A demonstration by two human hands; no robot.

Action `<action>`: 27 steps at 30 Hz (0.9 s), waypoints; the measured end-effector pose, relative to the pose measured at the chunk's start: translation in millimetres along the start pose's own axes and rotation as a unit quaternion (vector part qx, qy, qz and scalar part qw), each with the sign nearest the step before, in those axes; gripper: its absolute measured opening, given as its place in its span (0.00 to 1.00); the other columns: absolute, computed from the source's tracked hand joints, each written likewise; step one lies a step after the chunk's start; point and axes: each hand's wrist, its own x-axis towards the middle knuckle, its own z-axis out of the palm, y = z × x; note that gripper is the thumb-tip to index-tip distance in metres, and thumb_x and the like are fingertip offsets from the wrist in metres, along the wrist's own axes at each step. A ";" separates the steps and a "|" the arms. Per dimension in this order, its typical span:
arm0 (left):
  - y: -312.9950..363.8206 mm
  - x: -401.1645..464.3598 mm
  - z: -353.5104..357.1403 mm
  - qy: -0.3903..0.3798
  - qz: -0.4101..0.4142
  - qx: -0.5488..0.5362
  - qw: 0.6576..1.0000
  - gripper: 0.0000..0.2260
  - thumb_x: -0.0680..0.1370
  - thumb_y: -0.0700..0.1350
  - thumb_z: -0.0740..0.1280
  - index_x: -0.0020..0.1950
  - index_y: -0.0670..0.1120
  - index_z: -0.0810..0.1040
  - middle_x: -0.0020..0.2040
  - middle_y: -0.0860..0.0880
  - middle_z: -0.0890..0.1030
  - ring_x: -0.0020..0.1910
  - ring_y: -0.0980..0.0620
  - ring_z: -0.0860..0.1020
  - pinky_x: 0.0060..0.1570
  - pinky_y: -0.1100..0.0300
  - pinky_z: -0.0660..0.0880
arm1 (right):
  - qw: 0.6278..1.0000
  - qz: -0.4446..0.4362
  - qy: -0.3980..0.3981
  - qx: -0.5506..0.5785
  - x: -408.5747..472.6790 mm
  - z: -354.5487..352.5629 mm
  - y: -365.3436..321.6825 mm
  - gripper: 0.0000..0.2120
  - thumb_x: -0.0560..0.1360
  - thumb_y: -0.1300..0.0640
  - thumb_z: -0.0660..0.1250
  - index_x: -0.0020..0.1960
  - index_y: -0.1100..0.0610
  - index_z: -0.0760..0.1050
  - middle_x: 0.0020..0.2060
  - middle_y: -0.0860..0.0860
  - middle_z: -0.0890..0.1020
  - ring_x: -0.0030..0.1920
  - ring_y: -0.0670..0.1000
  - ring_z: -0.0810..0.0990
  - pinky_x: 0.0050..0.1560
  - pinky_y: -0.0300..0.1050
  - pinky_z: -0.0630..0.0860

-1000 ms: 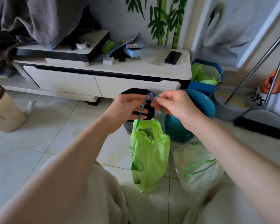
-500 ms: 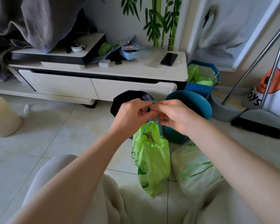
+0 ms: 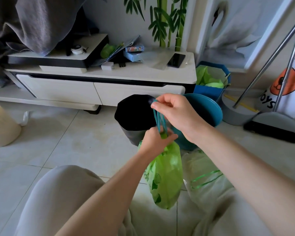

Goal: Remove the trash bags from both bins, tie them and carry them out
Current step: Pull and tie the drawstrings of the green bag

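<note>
A green trash bag [image 3: 165, 174] hangs in front of me above the tiled floor. My left hand [image 3: 156, 139] is closed around its gathered neck. My right hand [image 3: 174, 110] pinches the bag's teal drawstrings [image 3: 158, 120] and holds them taut above the neck. Behind the hands stand a black bin [image 3: 134, 113] and a teal bin [image 3: 206, 109], both without liners. A second, whitish trash bag [image 3: 203, 169] with green drawstrings lies on the floor to the right of the green one.
A white low cabinet [image 3: 99, 89] with a phone [image 3: 176, 60] and clutter runs behind the bins. A blue box [image 3: 209, 91] with green bags, a dustpan and broom [image 3: 269, 123] stand at right. A beige container [image 3: 2, 126] sits at left. My knees fill the foreground.
My hands have parted: the left dropped to grip the bag's neck, the right rose with the drawstrings. The bag's mouth, open before, is now cinched.
</note>
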 end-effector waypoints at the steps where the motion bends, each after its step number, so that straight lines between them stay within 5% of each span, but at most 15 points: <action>1: -8.7 1.1 3.5 0.000 -0.002 0.038 0.999 0.07 0.73 0.52 0.71 0.36 0.54 0.78 0.34 0.52 0.80 0.34 0.52 0.80 0.38 0.51 0.80 | 1.000 -0.015 0.016 -0.006 1.0 -2.7 -2.4 0.09 0.76 0.58 0.65 0.43 0.63 0.76 0.34 0.52 0.73 0.36 0.45 0.71 0.42 0.41 0.72; 5: -29.2 4.0 5.3 0.002 0.015 0.104 0.994 0.14 0.77 0.52 0.64 0.38 0.44 0.74 0.30 0.49 0.76 0.30 0.50 0.75 0.34 0.55 0.72 | 0.999 -0.013 0.037 -0.013 4.5 -19.7 -4.5 0.08 0.79 0.57 0.58 0.43 0.59 0.70 0.36 0.52 0.73 0.38 0.51 0.74 0.50 0.63 0.77; 9: -36.4 1.4 7.6 -0.004 0.022 0.145 0.989 0.16 0.78 0.51 0.61 0.33 0.47 0.64 0.28 0.50 0.69 0.30 0.45 0.68 0.30 0.54 0.65 | 0.993 -0.055 0.027 -0.102 1.3 -25.5 2.2 0.08 0.79 0.55 0.57 0.44 0.59 0.68 0.33 0.50 0.73 0.37 0.54 0.75 0.49 0.60 0.77; 15: -41.4 -2.3 3.7 -0.037 0.076 0.347 0.934 0.18 0.79 0.53 0.59 0.35 0.44 0.62 0.37 0.44 0.72 0.39 0.40 0.74 0.40 0.54 0.66 | 0.983 -0.100 0.065 -0.140 -2.8 -27.1 8.7 0.07 0.77 0.57 0.62 0.42 0.58 0.72 0.30 0.46 0.75 0.30 0.44 0.71 0.32 0.34 0.66; 19: -32.0 7.6 -23.5 -0.183 0.038 0.504 0.843 0.21 0.79 0.62 0.52 0.42 0.46 0.68 0.43 0.44 0.74 0.46 0.44 0.73 0.50 0.51 0.69 | 0.983 -0.087 0.031 -0.161 -4.3 -20.8 11.9 0.07 0.76 0.58 0.63 0.41 0.59 0.73 0.32 0.53 0.79 0.32 0.48 0.75 0.34 0.39 0.72; 21: -25.9 12.6 -40.7 -0.247 0.008 0.507 0.826 0.25 0.78 0.65 0.51 0.52 0.44 0.71 0.51 0.44 0.76 0.54 0.43 0.75 0.53 0.50 0.71 | 0.989 -0.069 0.012 -0.133 -3.2 -21.6 12.0 0.07 0.75 0.58 0.64 0.41 0.60 0.75 0.32 0.52 0.79 0.34 0.52 0.79 0.38 0.44 0.78; 23: -14.6 13.8 -55.6 -0.271 0.040 0.486 0.830 0.24 0.79 0.63 0.55 0.61 0.44 0.71 0.56 0.45 0.76 0.57 0.44 0.75 0.54 0.52 0.72 | 0.995 -0.051 0.004 -0.089 -3.9 -22.9 12.1 0.07 0.75 0.59 0.65 0.41 0.61 0.76 0.30 0.50 0.78 0.32 0.50 0.79 0.37 0.43 0.79; 27: 3.2 5.8 -65.5 -0.210 0.119 0.404 0.882 0.15 0.77 0.56 0.64 0.55 0.47 0.77 0.52 0.50 0.79 0.51 0.50 0.77 0.49 0.54 0.75 | 1.000 -0.020 -0.022 -0.005 -6.5 -22.0 14.6 0.07 0.75 0.61 0.64 0.41 0.62 0.78 0.29 0.51 0.79 0.31 0.46 0.77 0.44 0.50 0.83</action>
